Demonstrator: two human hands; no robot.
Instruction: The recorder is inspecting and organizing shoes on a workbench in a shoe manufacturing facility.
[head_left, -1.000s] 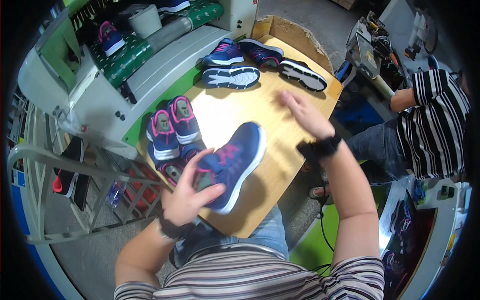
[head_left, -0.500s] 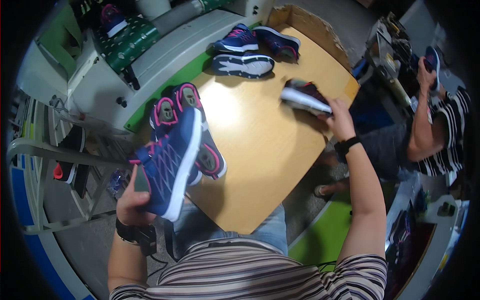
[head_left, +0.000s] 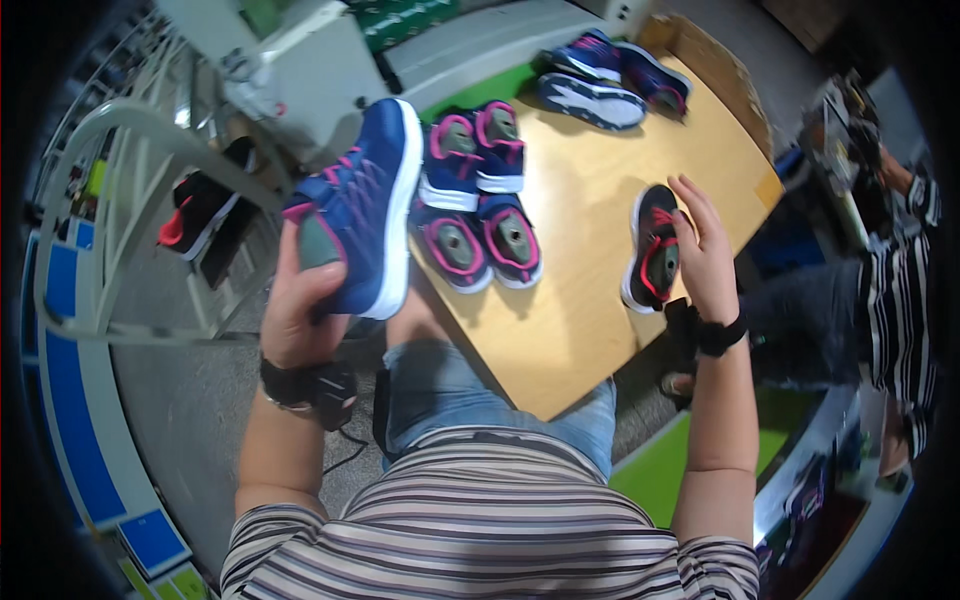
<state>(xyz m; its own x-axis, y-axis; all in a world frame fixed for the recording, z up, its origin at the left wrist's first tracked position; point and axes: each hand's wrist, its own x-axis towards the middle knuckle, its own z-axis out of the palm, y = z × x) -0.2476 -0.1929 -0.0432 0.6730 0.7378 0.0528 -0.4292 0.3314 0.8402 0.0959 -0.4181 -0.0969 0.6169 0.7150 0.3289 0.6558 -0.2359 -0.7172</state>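
My left hand grips a navy blue sneaker with pink trim and a white sole by its heel end. It is raised over the table's left side, toe pointing away. My right hand has its fingers stretched out beside a black sneaker with red laces, which stands upright on the table near the right edge. The hand is at most lightly touching it. Several navy sneakers with pink-rimmed collars stand grouped at the table's left, grey-green forms showing inside them.
Navy and pink sneakers lie at the table's far end, one showing its sole, before a cardboard wall. A metal rack at left holds a black-and-red shoe. Another person stands at right.
The right hand has set the black sneaker down upright on the table and loosened its fingers. My left hand still holds the navy sneaker. The whole view has shifted.
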